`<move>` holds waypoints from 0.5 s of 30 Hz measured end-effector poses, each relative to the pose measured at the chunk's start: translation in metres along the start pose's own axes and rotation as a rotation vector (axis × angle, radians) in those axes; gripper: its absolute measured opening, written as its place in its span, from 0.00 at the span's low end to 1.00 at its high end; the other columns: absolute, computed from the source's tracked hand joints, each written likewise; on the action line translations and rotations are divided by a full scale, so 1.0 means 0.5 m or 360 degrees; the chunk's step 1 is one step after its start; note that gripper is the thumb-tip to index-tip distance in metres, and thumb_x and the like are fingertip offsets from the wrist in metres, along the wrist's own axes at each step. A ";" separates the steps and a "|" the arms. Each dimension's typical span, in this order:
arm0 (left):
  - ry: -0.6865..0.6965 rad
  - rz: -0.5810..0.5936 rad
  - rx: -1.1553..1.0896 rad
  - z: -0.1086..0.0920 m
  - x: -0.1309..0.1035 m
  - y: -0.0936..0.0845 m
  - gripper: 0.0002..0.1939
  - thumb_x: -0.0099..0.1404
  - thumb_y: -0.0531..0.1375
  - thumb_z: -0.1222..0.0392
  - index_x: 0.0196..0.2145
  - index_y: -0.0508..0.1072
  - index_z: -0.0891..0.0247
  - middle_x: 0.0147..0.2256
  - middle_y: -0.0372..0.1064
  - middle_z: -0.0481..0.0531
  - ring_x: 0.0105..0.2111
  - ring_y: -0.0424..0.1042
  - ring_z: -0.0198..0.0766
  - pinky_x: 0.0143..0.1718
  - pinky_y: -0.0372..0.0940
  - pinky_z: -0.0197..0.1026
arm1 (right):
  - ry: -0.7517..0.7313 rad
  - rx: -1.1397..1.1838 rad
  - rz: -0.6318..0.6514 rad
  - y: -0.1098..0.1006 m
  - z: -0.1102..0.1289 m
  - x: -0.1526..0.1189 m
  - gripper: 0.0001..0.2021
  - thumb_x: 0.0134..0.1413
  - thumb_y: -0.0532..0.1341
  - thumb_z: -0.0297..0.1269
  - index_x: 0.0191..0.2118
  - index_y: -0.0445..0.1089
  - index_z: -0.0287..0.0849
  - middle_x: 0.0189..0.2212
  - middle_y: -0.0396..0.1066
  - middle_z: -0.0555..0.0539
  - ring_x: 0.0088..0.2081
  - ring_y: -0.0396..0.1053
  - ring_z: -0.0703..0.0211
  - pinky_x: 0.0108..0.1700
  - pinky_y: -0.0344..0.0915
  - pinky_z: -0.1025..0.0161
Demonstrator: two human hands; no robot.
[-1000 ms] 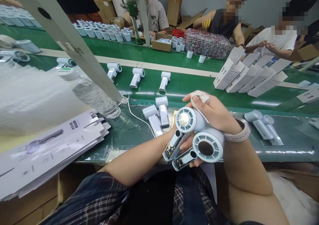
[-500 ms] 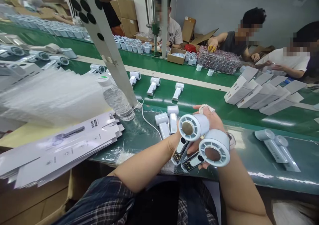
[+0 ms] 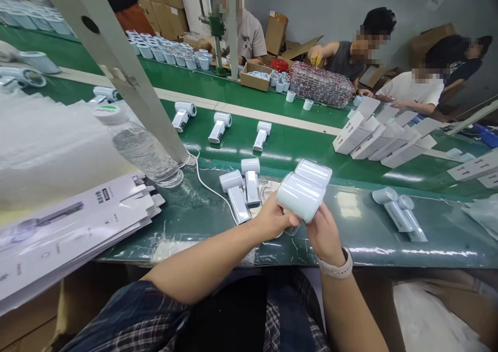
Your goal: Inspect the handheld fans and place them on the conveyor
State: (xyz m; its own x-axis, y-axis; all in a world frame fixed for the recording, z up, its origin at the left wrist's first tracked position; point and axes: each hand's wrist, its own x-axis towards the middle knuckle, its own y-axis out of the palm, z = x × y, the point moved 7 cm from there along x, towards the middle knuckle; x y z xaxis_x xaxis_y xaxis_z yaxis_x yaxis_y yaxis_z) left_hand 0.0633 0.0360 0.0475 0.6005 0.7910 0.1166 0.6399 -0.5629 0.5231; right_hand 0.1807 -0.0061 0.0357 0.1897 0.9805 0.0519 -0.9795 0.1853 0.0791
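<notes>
Both my hands hold a pair of pale blue handheld fans (image 3: 301, 200) over the table's front edge, their smooth round heads side by side and facing up. My left hand (image 3: 270, 219) grips them from the left, thumb against the nearer head. From the right, my right hand (image 3: 324, 232) closes round them, its wrist in a pale watch strap. The handles are mostly hidden under the heads and fingers. Just behind my left hand lies a whitish cloth (image 3: 268, 190). Two more fans (image 3: 238, 202) rest on the table left of it.
A water bottle (image 3: 142, 152) and a stack of printed box sheets (image 3: 81, 222) occupy the left, beside a slanted metal post (image 3: 128, 77). Several fans (image 3: 220, 127) lie on the green belt. Open white boxes (image 3: 361, 131) and two fans (image 3: 397, 212) are at right. Co-workers sit opposite.
The two fans have been turned over: their vented faces and open handles showed before, now the smooth sides do. The whitish cloth at my right hand now lies on the table. My view shifted right.
</notes>
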 end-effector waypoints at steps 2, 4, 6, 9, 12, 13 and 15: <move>0.0107 -0.0012 0.0142 -0.015 -0.006 0.004 0.37 0.43 0.72 0.23 0.29 0.78 0.63 0.28 0.71 0.55 0.41 0.74 0.53 0.46 0.69 0.50 | -0.0010 -0.0040 -0.0003 -0.010 -0.001 -0.021 0.24 0.61 0.68 0.50 0.60 0.71 0.50 0.55 0.78 0.41 0.54 0.76 0.45 0.53 0.75 0.50; 0.0059 0.0018 0.0137 -0.021 -0.010 0.009 0.39 0.48 0.69 0.22 0.37 0.80 0.64 0.31 0.74 0.56 0.38 0.75 0.50 0.41 0.71 0.48 | 0.0016 -0.0045 -0.0028 -0.023 0.000 -0.035 0.27 0.58 0.71 0.49 0.61 0.69 0.50 0.53 0.79 0.41 0.52 0.77 0.45 0.53 0.76 0.49; -0.0068 0.0029 -0.0008 -0.024 -0.010 0.009 0.40 0.52 0.69 0.23 0.43 0.79 0.65 0.34 0.77 0.57 0.37 0.76 0.48 0.39 0.72 0.45 | 0.0083 0.0051 -0.0068 -0.034 0.001 -0.046 0.28 0.56 0.71 0.51 0.60 0.69 0.50 0.50 0.80 0.41 0.47 0.79 0.46 0.49 0.77 0.48; -0.0277 0.0075 -0.0261 -0.029 -0.008 0.010 0.35 0.57 0.71 0.32 0.49 0.77 0.64 0.41 0.79 0.59 0.41 0.79 0.49 0.39 0.74 0.46 | 0.0185 0.0201 -0.0055 -0.035 0.009 -0.061 0.28 0.55 0.71 0.56 0.56 0.70 0.50 0.48 0.79 0.40 0.45 0.79 0.43 0.45 0.79 0.45; -0.0366 0.0153 -0.0423 -0.040 -0.007 0.013 0.28 0.61 0.72 0.46 0.53 0.75 0.63 0.49 0.79 0.60 0.49 0.79 0.54 0.45 0.76 0.50 | 0.0181 0.0239 -0.0017 -0.035 0.025 -0.073 0.27 0.53 0.71 0.59 0.54 0.70 0.52 0.50 0.79 0.40 0.47 0.79 0.41 0.46 0.80 0.43; -0.0358 0.0162 -0.0450 -0.045 -0.007 0.012 0.27 0.61 0.72 0.50 0.54 0.74 0.63 0.51 0.78 0.61 0.51 0.78 0.55 0.48 0.76 0.52 | 0.0166 0.0243 -0.0007 -0.037 0.030 -0.077 0.28 0.52 0.71 0.59 0.54 0.70 0.53 0.51 0.78 0.41 0.47 0.79 0.41 0.46 0.79 0.42; -0.0349 0.0193 -0.0459 -0.051 -0.009 0.012 0.26 0.62 0.71 0.54 0.55 0.74 0.64 0.53 0.78 0.61 0.55 0.76 0.56 0.55 0.74 0.55 | 0.0150 0.0250 0.0012 -0.039 0.040 -0.083 0.29 0.51 0.72 0.58 0.56 0.69 0.54 0.54 0.77 0.42 0.48 0.79 0.41 0.49 0.79 0.41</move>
State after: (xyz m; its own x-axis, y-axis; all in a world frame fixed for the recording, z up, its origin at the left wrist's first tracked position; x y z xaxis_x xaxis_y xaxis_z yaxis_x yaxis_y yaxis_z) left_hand 0.0523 0.0351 0.0717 0.7719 0.6352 0.0248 0.4158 -0.5340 0.7362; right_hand 0.1934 -0.0517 0.0518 0.1681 0.9850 -0.0399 -0.9568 0.1727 0.2339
